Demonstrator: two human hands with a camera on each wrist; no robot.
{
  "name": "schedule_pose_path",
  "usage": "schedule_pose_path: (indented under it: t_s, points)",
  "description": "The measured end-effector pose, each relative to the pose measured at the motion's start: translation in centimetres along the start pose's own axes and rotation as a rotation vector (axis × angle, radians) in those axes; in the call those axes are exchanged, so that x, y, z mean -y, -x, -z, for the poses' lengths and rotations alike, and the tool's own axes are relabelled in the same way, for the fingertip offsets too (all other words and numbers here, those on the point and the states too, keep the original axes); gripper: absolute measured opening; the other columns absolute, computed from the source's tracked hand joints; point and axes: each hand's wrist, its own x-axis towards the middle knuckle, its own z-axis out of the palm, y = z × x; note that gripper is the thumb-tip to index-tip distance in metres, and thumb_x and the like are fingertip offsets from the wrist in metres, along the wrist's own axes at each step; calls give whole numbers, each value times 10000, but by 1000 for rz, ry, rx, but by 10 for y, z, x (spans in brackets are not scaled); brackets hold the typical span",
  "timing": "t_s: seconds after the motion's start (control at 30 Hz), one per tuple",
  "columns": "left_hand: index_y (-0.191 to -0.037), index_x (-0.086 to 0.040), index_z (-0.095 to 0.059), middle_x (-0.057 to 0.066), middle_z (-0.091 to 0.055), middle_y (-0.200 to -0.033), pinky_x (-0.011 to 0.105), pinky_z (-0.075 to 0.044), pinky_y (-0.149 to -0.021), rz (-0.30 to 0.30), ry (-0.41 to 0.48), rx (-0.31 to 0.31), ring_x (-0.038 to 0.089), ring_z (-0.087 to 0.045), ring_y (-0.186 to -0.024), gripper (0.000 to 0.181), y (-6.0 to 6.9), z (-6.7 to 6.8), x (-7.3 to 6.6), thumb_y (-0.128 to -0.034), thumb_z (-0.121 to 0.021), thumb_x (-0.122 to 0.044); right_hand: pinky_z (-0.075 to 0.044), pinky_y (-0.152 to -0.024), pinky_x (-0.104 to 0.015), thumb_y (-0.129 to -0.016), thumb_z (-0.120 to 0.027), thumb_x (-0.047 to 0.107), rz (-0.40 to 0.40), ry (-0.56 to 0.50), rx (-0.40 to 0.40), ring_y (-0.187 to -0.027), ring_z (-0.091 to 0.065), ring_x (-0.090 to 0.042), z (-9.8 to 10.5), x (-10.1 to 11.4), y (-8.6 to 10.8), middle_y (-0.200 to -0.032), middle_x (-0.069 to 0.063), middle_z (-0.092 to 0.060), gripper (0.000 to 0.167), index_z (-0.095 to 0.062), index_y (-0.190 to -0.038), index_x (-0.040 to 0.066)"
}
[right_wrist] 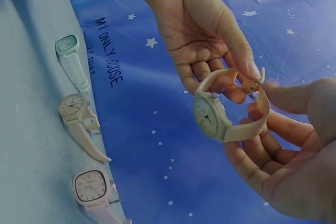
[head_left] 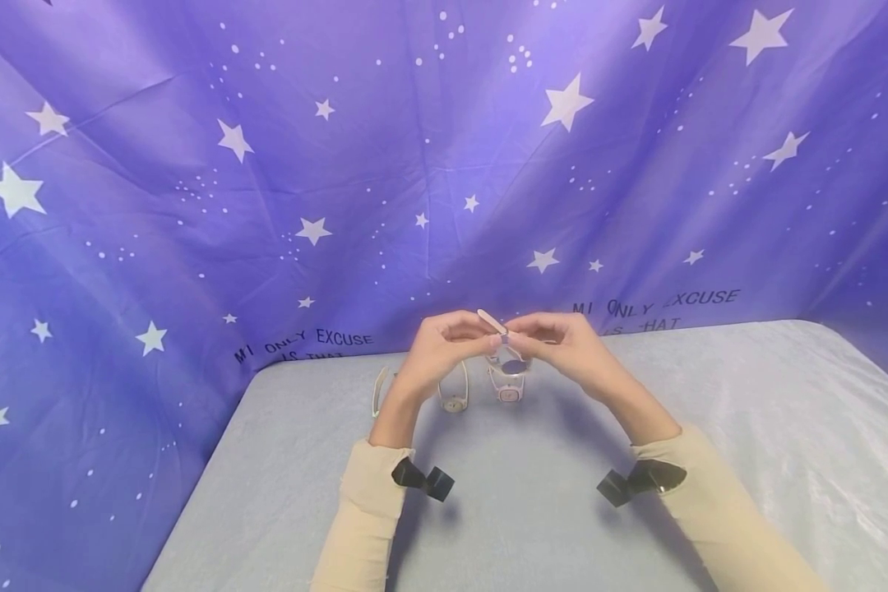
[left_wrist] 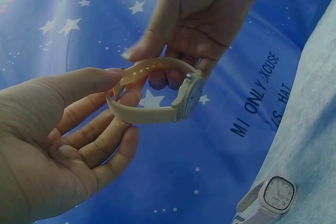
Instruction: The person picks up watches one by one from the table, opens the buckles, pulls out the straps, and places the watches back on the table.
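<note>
A cream wristwatch (head_left: 514,367) with a round dial is held up above the far part of the table, its strap bent into a loop. My left hand (head_left: 444,349) pinches the strap by the metal buckle (right_wrist: 253,97), thumb on top. From the other side, my right hand (head_left: 562,345) holds the holed strap end (left_wrist: 143,70) between thumb and fingers. Both thumbs nearly meet at the buckle. The dial (right_wrist: 206,117) faces away from the fingers. Whether the pin sits in a hole cannot be made out.
Three more watches lie in a row at the table's far edge: a mint green one (right_wrist: 67,44), a beige round one (right_wrist: 72,106) and a pink square one (right_wrist: 90,187). Behind the grey cloth-covered table (head_left: 533,510) hangs a purple-blue star curtain (head_left: 385,164).
</note>
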Motion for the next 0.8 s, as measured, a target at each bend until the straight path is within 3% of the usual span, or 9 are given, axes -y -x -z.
schedule_pose_path:
  t_s: [0.23, 0.47, 0.8]
  points:
    - [-1081, 18, -732, 104, -780, -995, 361, -613, -887, 32, 0, 31, 143, -738, -863, 222, 0, -6, -1, -871, -777, -38, -599, -853, -342, -901, -783, 201, -1, -13, -20, -902, -737, -179, -4, -1, 0, -1024, -87, -784, 339, -730, -1193, 36]
    - [-1058, 13, -744, 127, -781, -945, 349, -616, -864, 8, -47, 42, 141, -737, -807, 202, 0, -6, 1, -864, -779, -28, -601, -797, -346, -908, -770, 172, 13, 2, -15, -841, -726, -146, -3, -3, 0, -1091, -163, -767, 283, -748, -1146, 21]
    - [-1028, -9, -754, 67, -785, -922, 357, -618, -854, 0, -68, 49, 160, -743, -826, 189, 0, -1, 1, -858, -802, -77, -611, -777, -330, -920, -752, 143, 18, 10, 0, -819, -722, -123, -3, -1, 0, -1114, -198, -752, 275, -743, -1156, 2]
